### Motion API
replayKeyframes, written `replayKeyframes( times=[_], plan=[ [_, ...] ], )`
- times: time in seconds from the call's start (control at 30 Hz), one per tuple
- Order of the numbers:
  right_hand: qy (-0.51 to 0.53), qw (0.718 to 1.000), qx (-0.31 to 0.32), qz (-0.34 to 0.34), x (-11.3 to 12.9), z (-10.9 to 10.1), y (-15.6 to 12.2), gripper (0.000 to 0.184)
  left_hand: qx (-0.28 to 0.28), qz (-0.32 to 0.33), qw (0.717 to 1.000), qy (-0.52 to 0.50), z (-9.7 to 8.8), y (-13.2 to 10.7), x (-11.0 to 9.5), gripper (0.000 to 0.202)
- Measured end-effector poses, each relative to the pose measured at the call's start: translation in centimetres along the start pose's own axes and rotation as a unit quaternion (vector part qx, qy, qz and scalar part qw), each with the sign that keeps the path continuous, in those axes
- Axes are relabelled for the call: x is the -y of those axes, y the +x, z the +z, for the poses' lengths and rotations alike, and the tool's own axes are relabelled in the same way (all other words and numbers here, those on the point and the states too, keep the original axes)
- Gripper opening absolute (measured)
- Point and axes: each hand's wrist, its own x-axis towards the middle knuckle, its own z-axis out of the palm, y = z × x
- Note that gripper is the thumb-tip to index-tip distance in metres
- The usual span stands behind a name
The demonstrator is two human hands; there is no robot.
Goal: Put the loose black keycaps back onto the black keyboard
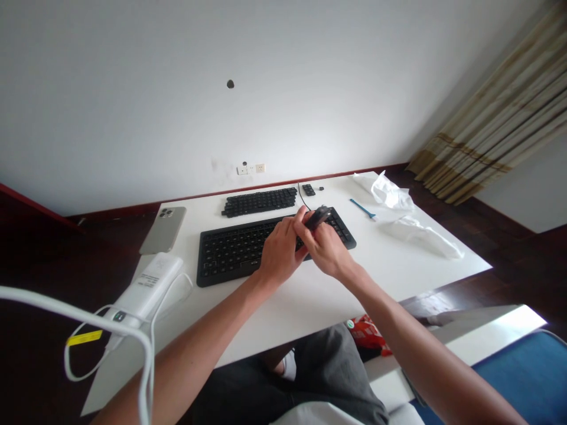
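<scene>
Both of my hands meet above the right half of a black keyboard (239, 255). A small dark object (317, 218), possibly a computer mouse, is pinched between my left hand (281, 251) and my right hand (326, 249). Its exact kind is hard to tell, since my fingers partly cover it. Behind the keyboard lies a second black key panel (259, 202), and a small black keypad piece (309, 189) sits near the back edge. A thin black cable (303, 196) runs down between them.
The white table (354, 265) holds a phone (163, 230) at the left, a white power adapter (148, 289) with a white cable (80, 304), a blue plastic tool (362, 208), and crumpled white wrapping (392, 195). Wall sockets (250, 169) sit behind. A red packet (367, 335) lies below the front edge.
</scene>
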Motion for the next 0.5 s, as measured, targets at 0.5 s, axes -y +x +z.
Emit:
replayKeyframes(
  times=[0.5],
  plan=[
    [-0.058, 0.981, 0.142, -0.121, -6.7, -3.3, -1.4, 0.011, -0.086, -0.208, 0.942, -0.249, 0.0, 1.2, 4.9, 0.027]
  ],
)
